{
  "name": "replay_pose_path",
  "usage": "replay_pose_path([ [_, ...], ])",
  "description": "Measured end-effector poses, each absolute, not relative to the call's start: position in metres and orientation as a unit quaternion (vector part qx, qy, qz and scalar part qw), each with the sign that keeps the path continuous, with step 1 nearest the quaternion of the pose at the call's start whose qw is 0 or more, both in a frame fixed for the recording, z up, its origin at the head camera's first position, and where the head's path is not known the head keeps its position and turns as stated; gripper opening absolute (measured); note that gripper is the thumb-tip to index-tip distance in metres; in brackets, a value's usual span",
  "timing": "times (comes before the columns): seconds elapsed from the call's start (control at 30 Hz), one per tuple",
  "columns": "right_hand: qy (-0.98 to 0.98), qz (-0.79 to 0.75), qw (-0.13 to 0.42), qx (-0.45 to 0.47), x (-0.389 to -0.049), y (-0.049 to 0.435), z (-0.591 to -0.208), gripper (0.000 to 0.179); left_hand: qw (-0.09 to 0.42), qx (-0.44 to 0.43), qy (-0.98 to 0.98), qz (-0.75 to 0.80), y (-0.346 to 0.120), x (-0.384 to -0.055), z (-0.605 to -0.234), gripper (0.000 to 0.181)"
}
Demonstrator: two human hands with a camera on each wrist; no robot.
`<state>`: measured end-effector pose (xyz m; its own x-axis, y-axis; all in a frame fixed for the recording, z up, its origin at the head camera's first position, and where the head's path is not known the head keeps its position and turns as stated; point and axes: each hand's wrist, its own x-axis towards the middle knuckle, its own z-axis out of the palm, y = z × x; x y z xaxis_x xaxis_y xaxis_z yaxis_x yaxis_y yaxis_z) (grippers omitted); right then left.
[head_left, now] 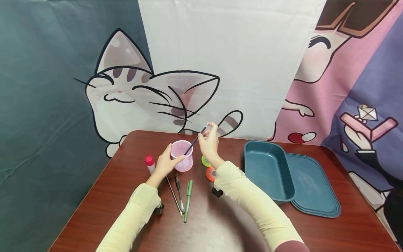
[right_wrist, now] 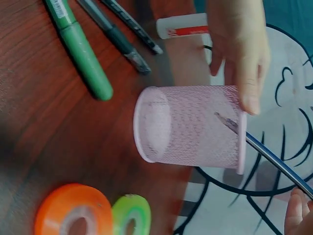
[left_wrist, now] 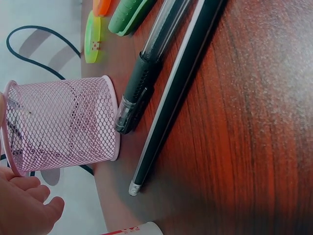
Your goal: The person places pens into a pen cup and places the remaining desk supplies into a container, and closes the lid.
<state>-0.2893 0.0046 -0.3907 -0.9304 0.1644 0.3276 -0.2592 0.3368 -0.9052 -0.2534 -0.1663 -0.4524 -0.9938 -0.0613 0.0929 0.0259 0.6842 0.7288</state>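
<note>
A pink mesh pen cup [head_left: 184, 162] stands on the table. My left hand [head_left: 166, 161] holds it at the rim, the thumb over the near edge in the right wrist view. Pinched by my right hand [head_left: 209, 142] is a dark pencil [right_wrist: 279, 165], slanted, its pointed end inside the mouth of the cup [right_wrist: 190, 127] and its other end up between the fingers. In front of the cup lie a second dark pencil [left_wrist: 171, 105], a black pen [left_wrist: 142, 81] and a green marker [head_left: 188, 201]. Just left of my left hand is a glue stick [head_left: 149, 162] with a red cap.
An orange tape roll [right_wrist: 73, 210] and a green tape roll [right_wrist: 132, 214] sit right of the cup, close to my right forearm. Farther right is a blue plastic box [head_left: 269, 171], with its flat lid [head_left: 315, 185] beside it. A printed cloth [head_left: 245, 52] hangs behind the table.
</note>
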Motion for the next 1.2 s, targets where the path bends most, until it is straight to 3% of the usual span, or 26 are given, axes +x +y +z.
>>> replay_pose_path([
  [0.43,-0.804,0.574,0.150,0.038,-0.290,0.004,-0.413,0.045,0.056,0.006,-0.914,-0.402,-0.162,-0.254,-0.452,0.086],
  [0.83,-0.812,0.573,0.076,0.078,-0.287,0.018,-0.427,0.057,0.050,0.008,-0.917,-0.395,-0.163,-0.255,-0.453,0.085],
  [1.2,-0.823,0.545,0.049,0.155,-0.279,0.034,-0.439,0.035,0.049,0.011,-0.911,-0.409,-0.167,-0.256,-0.456,0.085],
])
